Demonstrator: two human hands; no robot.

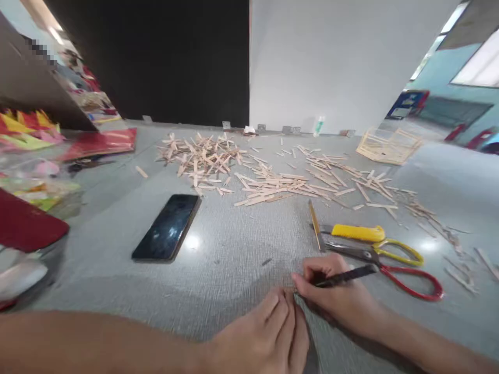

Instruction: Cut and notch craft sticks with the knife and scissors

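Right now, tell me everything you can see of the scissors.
The scissors have dark, metallic-looking blades and two loop handles, one yellow, one red. The loops stand apart. They lie on the grey table beyond the right hand, blades pointing left. A yellow-handled tool lies alongside; whether they touch is unclear.

Grey table (234, 228) with hand work in progress. Lower centre: left hand (267, 332), fingers together, laid on the table beside the right hand (337, 291), which grips a dark pen-like tool (349, 275); the tool's tip is hidden. Lower right: yellow cutter (356, 232) just above scissors (366, 254) with yellow and red loops. Left of centre: phone (167, 228), screen up. Upper centre: scattered wooden sticks (280, 187), crossed pieces (202, 160) heaped at their left.
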